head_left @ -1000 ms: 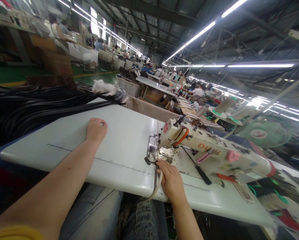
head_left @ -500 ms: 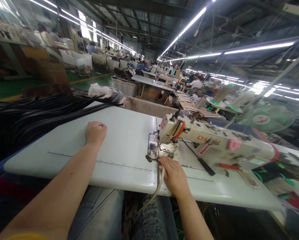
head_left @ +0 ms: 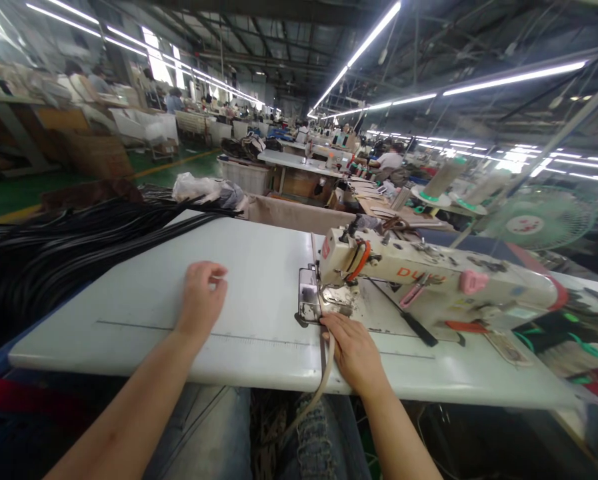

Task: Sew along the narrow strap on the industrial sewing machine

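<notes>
Left hand (head_left: 202,298) now nearer the table's front edge than a second ago, pulled back from the far middle of the white sewing table (head_left: 259,267) and drawn rightward toward the machine; fingers loosely curled, thumb and forefinger close together, holding nothing, heel low over the tabletop just behind the printed ruler line (head_left: 259,339). Right hand (head_left: 355,352) much as before, lying flat on the table at the needle plate (head_left: 309,303), fingertips pressed on the beige strap (head_left: 327,363) just beside the presser foot, fingers narrow and together. Strap running from under the foot, past the fingertips, over the front edge and hanging down toward the lap. Industrial sewing machine (head_left: 429,277) to the right of that hand. Heap of black strips (head_left: 69,243) piled at the table's left end. Camera view shifted slightly downward and right since the earlier frames.
</notes>
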{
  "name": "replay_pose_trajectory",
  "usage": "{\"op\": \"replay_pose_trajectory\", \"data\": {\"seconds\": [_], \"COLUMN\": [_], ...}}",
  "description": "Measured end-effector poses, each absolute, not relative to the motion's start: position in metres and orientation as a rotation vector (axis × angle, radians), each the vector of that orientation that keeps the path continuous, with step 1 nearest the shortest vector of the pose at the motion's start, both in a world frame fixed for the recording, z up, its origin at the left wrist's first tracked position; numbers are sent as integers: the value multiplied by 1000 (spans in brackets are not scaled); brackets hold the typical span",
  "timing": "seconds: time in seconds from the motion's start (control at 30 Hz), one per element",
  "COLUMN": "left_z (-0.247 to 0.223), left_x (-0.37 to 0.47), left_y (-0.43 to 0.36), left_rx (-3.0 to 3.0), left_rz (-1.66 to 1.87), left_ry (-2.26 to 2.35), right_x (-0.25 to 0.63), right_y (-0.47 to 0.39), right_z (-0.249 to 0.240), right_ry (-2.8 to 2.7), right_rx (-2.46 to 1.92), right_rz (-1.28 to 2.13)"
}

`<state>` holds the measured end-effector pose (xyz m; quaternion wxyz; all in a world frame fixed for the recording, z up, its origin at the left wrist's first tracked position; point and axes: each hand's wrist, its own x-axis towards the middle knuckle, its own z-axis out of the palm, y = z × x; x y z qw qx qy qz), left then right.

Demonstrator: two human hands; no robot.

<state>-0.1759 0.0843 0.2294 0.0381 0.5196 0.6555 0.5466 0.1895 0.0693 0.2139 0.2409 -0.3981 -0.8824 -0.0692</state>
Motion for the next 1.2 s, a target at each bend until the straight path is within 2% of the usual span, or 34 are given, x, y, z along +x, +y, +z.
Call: {"op": "replay_pose_trajectory", "data": {"seconds": [0.13, 0.27, 0.47, 0.6, 0.93, 1.2], "left_z": [221, 211, 225, 219, 90, 46], "left_x": [-101, -37, -9, -14, -34, -34], "left_y": [44, 16, -2, -14, -40, -46], "left_rx": [1565, 1408, 1260, 1412, 1613, 1743], "left_rz": [1307, 958, 681, 499, 332, 138], "left_ry": [1466, 1118, 751, 751, 949, 950], "right_x": [189, 190, 191, 190, 189, 190], "right_y": [69, 69, 69, 68, 69, 69], "right_z": [214, 215, 218, 219, 214, 215], "right_ry": [-2407, -2423, -2447, -2444, -2402, -2411], "right_rx": [-1078, -1090, -1104, -1114, -1096, -1098], "right_rz": [-194, -172, -146, -154, -175, -172]}}
